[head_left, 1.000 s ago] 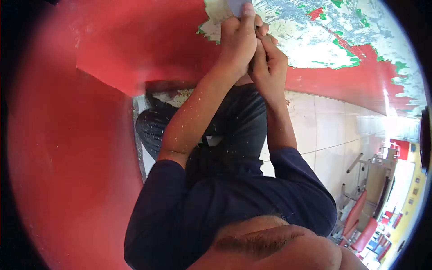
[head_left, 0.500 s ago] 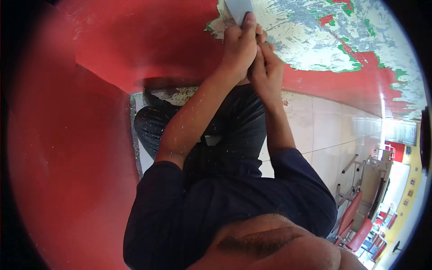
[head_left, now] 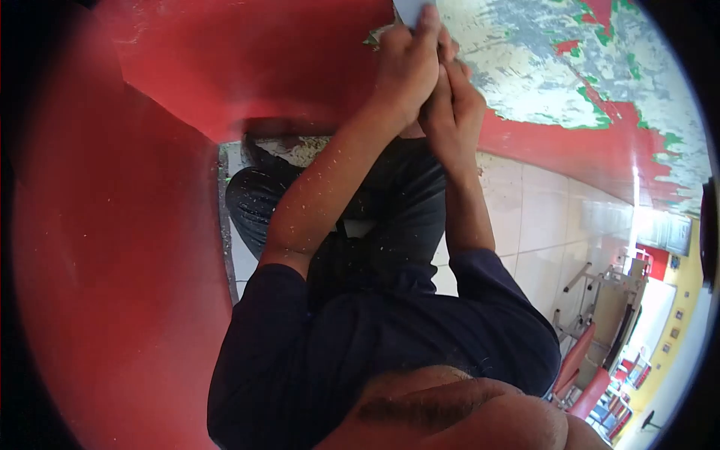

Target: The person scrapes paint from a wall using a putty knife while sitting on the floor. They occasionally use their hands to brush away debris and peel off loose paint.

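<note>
My left hand and my right hand are clasped together around the handle of a scraper, whose grey flat blade shows at the top edge of the view. The blade rests against a red painted wall at the border of a patch where the paint is stripped to a whitish and green surface. The handle is hidden inside my fingers. Paint flecks cover my forearms and my dark trousers.
A red wall fills the left side and meets the other wall in a corner. White floor tiles lie below, with paint debris along the wall base. Red chairs and metal frames stand far right.
Both hands with the scraper have shifted slightly right and up along the wall, so less of the blade shows. The view has tilted a little.
</note>
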{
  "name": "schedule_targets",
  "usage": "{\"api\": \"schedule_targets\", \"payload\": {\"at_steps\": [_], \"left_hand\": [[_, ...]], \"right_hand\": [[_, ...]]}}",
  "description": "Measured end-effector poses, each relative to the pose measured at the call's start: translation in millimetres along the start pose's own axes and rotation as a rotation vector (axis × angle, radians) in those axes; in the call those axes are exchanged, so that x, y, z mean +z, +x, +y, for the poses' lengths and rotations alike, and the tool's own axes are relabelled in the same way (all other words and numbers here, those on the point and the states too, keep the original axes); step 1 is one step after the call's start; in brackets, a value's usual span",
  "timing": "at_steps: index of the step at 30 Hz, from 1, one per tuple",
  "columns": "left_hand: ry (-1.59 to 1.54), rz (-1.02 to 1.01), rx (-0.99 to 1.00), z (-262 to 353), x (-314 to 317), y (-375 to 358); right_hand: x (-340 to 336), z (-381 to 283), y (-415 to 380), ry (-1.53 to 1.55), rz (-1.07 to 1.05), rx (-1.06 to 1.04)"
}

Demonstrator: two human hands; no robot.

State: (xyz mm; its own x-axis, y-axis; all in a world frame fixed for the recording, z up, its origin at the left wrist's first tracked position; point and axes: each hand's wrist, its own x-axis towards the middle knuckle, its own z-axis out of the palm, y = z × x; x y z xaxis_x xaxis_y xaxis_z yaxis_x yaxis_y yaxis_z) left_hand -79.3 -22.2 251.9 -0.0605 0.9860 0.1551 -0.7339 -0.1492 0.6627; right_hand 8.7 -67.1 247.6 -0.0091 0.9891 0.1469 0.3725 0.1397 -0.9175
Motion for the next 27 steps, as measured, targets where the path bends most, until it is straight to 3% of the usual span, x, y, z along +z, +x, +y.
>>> {"api": "schedule_targets", "payload": {"at_steps": [4,5,8,9,12,14,15,18,19,21,23,26,27], "left_hand": [[-0.048,0.006,-0.119,-25.5,-14.3,-5.0],[0.049,-0.004,-0.027,-30.5,-19.3,3.2],[0.064,-0.040,0.152,31.4,6.7,4.8],[0.040,-0.048,0.181,24.8,3.2,4.7],[-0.090,0.138,0.016,-13.3,-12.1,-13.5],[0.091,0.024,-0.018,-17.1,-31.3,-10.6],[0.122,-0.015,0.003,17.0,-19.6,-8.4],[0.011,-0.095,0.155,60.5,8.3,2.5],[0.052,-0.224,0.277,59.1,-1.2,0.4],[0.301,-0.122,0.535,58.7,-11.9,-10.9],[1.004,0.052,1.115,38.0,-63.6,-3.2],[1.873,-0.146,1.193,-5.1,-101.8,-0.1],[2.117,-0.242,1.334,-23.2,-122.9,11.4]], "right_hand": [[6.1,16.0,9.5,-0.175,0.083,-0.380],[8.0,16.2,16.7,-0.183,0.076,-0.390],[4.5,-14.5,5.8,-0.075,0.025,-0.173],[4.4,-9.6,1.8,-0.101,0.032,-0.238],[17.3,19.6,14.6,-0.091,0.031,-0.478],[16.4,21.2,10.4,-0.144,0.048,-0.504],[16.0,4.8,16.4,-0.141,0.047,-0.487],[16.0,-28.0,22.8,0.019,-0.024,-0.506],[15.1,-30.7,17.9,0.113,-0.072,-0.525],[5.9,-1.1,-1.8,0.262,-0.072,-0.442],[-6.6,52.5,-28.4,0.377,-0.042,-0.307],[-19.8,131.3,-60.3,0.420,0.033,-0.098],[-21.6,150.8,-73.1,0.382,0.025,-0.041]]}}
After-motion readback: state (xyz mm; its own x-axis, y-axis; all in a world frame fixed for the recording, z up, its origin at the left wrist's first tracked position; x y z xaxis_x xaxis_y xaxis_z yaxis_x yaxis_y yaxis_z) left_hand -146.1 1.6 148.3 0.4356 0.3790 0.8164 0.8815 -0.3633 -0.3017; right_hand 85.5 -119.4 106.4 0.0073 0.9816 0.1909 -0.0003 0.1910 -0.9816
